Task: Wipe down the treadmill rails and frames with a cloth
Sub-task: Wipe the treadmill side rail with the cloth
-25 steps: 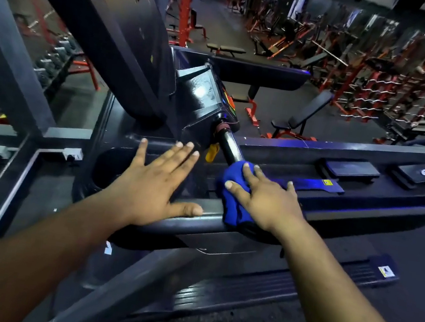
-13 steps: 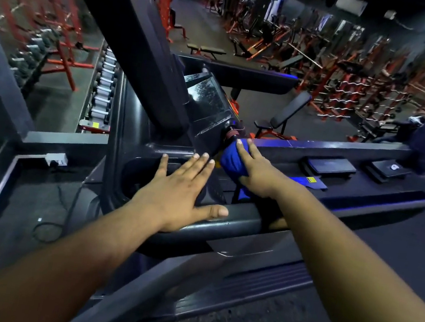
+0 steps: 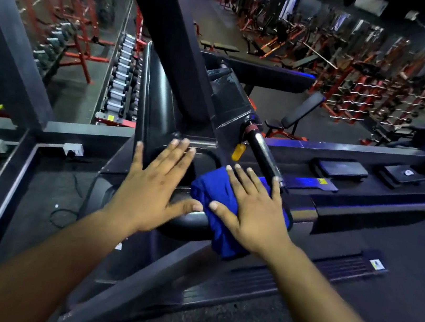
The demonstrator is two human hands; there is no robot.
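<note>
Gym treadmill rail (image 3: 305,216): right hand (image 3: 253,213) presses blue cloth (image 3: 212,188); labels unreadable.

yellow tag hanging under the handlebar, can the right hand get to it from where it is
Probably yes: the yellow tag hangs just beyond the right hand, whose straight fingers press the blue cloth, and nothing lies between them.

I can read no lettering anywhere. A small yellow warning sticker (image 3: 321,181) sits on the treadmill's black side rail at about two o'clock, and a white-and-yellow label (image 3: 376,264) on the ribbed black foot rail at four o'clock; both are too small to read.
</note>
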